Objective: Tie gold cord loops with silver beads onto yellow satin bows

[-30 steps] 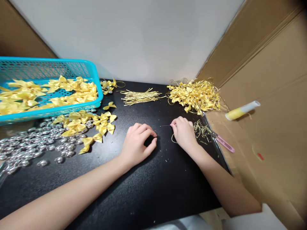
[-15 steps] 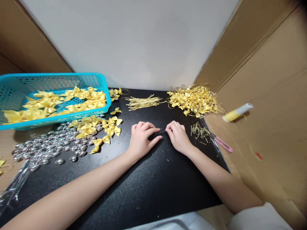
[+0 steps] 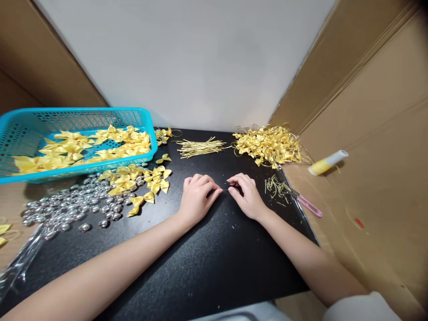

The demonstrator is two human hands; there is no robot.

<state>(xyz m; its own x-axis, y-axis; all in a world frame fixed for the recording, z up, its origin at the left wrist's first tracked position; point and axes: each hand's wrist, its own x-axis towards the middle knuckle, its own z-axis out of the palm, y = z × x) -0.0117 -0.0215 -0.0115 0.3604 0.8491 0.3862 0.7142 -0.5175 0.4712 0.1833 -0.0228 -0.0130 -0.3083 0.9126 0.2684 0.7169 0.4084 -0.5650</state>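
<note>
My left hand (image 3: 199,196) rests low over the black tabletop, its thumb and index fingertips pinched together. A thin, needle-like piece (image 3: 225,190) sticks out from that pinch toward the right, too fine to make out exactly. Facing it, my right hand (image 3: 245,196) has thumb and index finger parted around the piece's far end, with no visible grip on it. Beyond both hands lies a bundle of gold cords (image 3: 202,147). Yellow ribbon bows (image 3: 155,180) and silver bells (image 3: 73,207) are spread left of my left hand.
A turquoise basket (image 3: 152,133) holding yellow bows stands at the left. Back right is a heap of finished-looking bows with gold loops (image 3: 269,145). Cord clippings (image 3: 276,186) and pink-handled scissors (image 3: 309,206) lie at the right edge, near a yellow-and-white roll (image 3: 327,162).
My left fingertips have closed into a pinch on the thin piece. The right thumb and index finger, pinched on it before, have come apart. The view has shifted slightly.
</note>
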